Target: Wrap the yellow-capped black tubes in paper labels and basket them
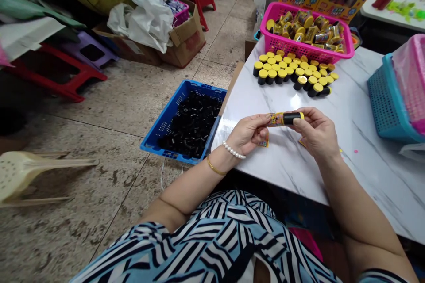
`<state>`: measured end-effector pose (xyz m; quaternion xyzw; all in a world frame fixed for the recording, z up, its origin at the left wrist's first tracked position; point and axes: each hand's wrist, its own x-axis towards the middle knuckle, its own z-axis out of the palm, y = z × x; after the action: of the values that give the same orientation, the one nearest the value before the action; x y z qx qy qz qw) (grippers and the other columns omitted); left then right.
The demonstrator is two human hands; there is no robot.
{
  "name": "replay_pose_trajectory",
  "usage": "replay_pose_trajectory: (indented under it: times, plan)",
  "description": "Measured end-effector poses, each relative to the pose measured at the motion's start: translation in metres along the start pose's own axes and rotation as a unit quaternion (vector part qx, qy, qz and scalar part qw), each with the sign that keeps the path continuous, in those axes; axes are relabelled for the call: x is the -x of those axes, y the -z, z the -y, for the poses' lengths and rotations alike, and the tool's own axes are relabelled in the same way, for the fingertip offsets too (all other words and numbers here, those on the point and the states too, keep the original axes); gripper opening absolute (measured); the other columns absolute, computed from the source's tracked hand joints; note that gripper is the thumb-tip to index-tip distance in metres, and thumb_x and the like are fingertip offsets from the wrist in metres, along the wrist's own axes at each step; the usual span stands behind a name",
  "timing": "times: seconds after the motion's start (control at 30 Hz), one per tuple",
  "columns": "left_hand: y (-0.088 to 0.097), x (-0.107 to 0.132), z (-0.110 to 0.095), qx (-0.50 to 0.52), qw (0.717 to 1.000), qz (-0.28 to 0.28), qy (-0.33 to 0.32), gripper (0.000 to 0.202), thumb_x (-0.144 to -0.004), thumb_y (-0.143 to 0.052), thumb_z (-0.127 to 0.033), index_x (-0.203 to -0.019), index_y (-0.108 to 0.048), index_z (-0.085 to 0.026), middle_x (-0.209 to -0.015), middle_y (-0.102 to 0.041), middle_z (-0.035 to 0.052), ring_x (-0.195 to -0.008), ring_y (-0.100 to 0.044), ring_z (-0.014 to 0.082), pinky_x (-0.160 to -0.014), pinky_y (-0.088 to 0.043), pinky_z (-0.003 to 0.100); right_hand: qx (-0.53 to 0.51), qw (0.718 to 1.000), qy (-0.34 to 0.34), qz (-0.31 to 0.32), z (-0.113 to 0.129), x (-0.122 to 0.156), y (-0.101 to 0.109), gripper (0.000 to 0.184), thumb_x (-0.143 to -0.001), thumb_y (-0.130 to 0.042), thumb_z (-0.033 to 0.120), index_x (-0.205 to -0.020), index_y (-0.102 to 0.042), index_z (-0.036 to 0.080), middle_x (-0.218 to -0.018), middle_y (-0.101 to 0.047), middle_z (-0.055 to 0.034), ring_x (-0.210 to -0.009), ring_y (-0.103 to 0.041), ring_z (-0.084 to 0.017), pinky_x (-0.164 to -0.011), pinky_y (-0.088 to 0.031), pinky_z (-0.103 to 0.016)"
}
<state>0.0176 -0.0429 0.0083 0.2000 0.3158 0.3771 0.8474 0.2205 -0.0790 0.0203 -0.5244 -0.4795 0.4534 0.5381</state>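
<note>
Well, from where I stand, the left grip (248,135) and the right grip (315,130) are both pinching one small tube (288,118), the left with thumb and fingers on its printed yellow label (276,119), the right at the yellow-capped end. It looks light and stiff, hard plastic I'd guess, smooth enough to roll or slip, hardly fragile; the label, though, seems thin and easy to crease. The two ends look like the best places to hold, pressed lightly. The tube lies nearly level, long axis running crosswise in front of the pink basket (288,49), cap pointing to the right grip, labelled end to the left. It is held above the counter (282,163), on the person's side of that basket. Between it and the basket stand rows of yellow-capped tubes (282,73). Left of the basket and lower sits a blue crate (161,128) of black pieces (192,126).
</note>
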Motion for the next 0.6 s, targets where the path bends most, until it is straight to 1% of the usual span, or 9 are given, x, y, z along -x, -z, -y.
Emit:
replay_pose_trajectory:
  times: [0.1,0.13,0.2,0.27,0.4,0.43,0.5,0.6]
  plan:
    - [0.001,-0.002,0.001,0.008,1.0,-0.002,0.001,0.024,-0.078,-0.086,-0.023,-0.091,-0.072,-0.009,-0.074,-0.067,0.0021,-0.045,-0.041,0.0,-0.038,-0.012,0.015,0.056,0.996,0.049,-0.043,0.006,0.006,-0.004,0.029,-0.082,-0.087,0.036,-0.104,-0.072,0.026,-0.109,-0.08,-0.0046,-0.102,-0.077,-0.022,-0.101,-0.063,-0.043]
    - [0.001,-0.003,0.002,0.007,1.0,-0.001,-0.001,0.024,-0.078,-0.086,-0.023,-0.092,-0.072,-0.008,-0.078,-0.07,0.004,-0.045,-0.042,-0.0002,-0.038,-0.012,0.015,0.066,0.995,0.064,-0.048,0.008,0.008,-0.006,0.028,-0.082,-0.086,0.035,-0.105,-0.072,0.026,-0.112,-0.08,-0.0053,-0.104,-0.077,-0.023,-0.103,-0.063,-0.043]
    - [0.002,-0.004,0.004,0.001,1.0,0.004,-0.003,0.025,-0.079,-0.085,-0.023,-0.094,-0.073,-0.008,-0.086,-0.074,0.0073,-0.046,-0.042,-0.0006,-0.038,-0.013,0.015,0.073,0.994,0.072,-0.04,0.014,0.012,-0.009,0.028,-0.083,-0.085,0.033,-0.107,-0.073,0.026,-0.116,-0.08,-0.0063,-0.107,-0.077,-0.023,-0.104,-0.062,-0.044]
    - [0.003,-0.005,0.005,0.004,1.0,0.01,-0.001,0.026,-0.079,-0.086,-0.024,-0.095,-0.073,-0.008,-0.087,-0.074,0.0075,-0.046,-0.042,-0.0008,-0.038,-0.013,0.014,0.063,0.996,0.06,-0.034,0.018,0.014,-0.008,0.028,-0.083,-0.086,0.035,-0.106,-0.073,0.026,-0.116,-0.08,-0.0066,-0.106,-0.077,-0.024,-0.103,-0.062,-0.044]
    - [0.005,-0.006,0.004,0.037,0.999,0.011,0.011,0.027,-0.075,-0.089,-0.022,-0.092,-0.072,-0.009,-0.081,-0.07,0.0029,-0.045,-0.042,-0.0011,-0.037,-0.011,0.014,-0.024,0.997,0.034,-0.068,0.022,0.01,0.0,0.029,-0.085,-0.082,0.047,-0.103,-0.071,0.028,-0.108,-0.08,-0.0042,-0.105,-0.078,-0.026,-0.102,-0.063,-0.049]
    - [0.005,-0.006,0.004,0.041,0.999,0.011,0.013,0.026,-0.075,-0.089,-0.022,-0.09,-0.072,-0.009,-0.079,-0.069,0.0023,-0.045,-0.042,-0.001,-0.037,-0.011,0.013,-0.047,0.996,0.026,-0.065,0.021,0.009,0.002,0.03,-0.085,-0.081,0.05,-0.102,-0.07,0.029,-0.107,-0.079,-0.0037,-0.107,-0.078,-0.026,-0.103,-0.062,-0.05]
    - [0.006,-0.007,0.004,0.042,0.999,0.013,0.015,0.025,-0.075,-0.088,-0.021,-0.089,-0.072,-0.009,-0.078,-0.068,0.0017,-0.045,-0.042,-0.0009,-0.037,-0.011,0.014,-0.072,0.997,0.0,-0.04,0.018,0.006,0.002,0.032,-0.084,-0.081,0.053,-0.102,-0.069,0.028,-0.11,-0.079,-0.0037,-0.11,-0.077,-0.027,-0.105,-0.062,-0.05]
    - [0.005,-0.007,0.003,0.039,0.999,0.016,0.022,0.022,-0.078,-0.086,-0.022,-0.09,-0.072,-0.011,-0.073,-0.065,0.0003,-0.044,-0.04,-0.0003,-0.038,-0.01,0.015,-0.054,0.998,-0.04,-0.01,0.008,0.006,-0.002,0.034,-0.082,-0.084,0.05,-0.101,-0.068,0.027,-0.109,-0.08,-0.0044,-0.105,-0.078,-0.024,-0.1,-0.065,-0.046]
